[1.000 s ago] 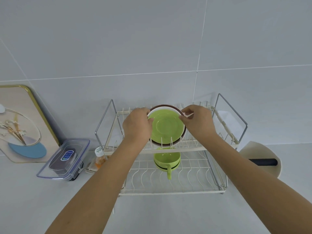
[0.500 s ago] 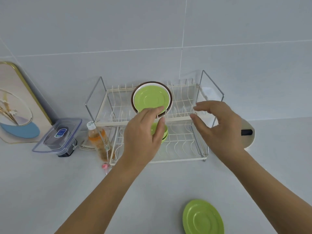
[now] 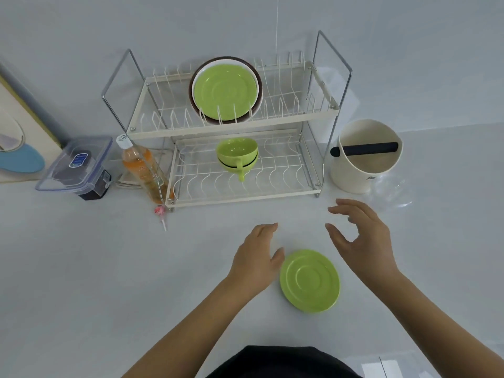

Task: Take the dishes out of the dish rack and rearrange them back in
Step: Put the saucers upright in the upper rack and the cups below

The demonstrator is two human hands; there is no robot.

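Head view shows us the dish rack [image 3: 231, 126] on the bench [image 3: 81, 268], a green saucer [image 3: 225, 91] upright in its top tier before a brown-rimmed plate [image 3: 259, 85], green cups [image 3: 237, 155] stacked below. In front of the rack lies another green saucer [image 3: 309, 281]; our left hand [image 3: 257, 259] and right hand [image 3: 360, 238] hover beside it, each grip wide and holding nothing.

wall [image 3: 245, 20]: pale grey tiles, one thin vertical joint seen | countertop [image 3: 81, 268]: pale grey, glossy, met by the wall at its far edge | light: soft, even, faint reflections noted at the countertop's near right corner
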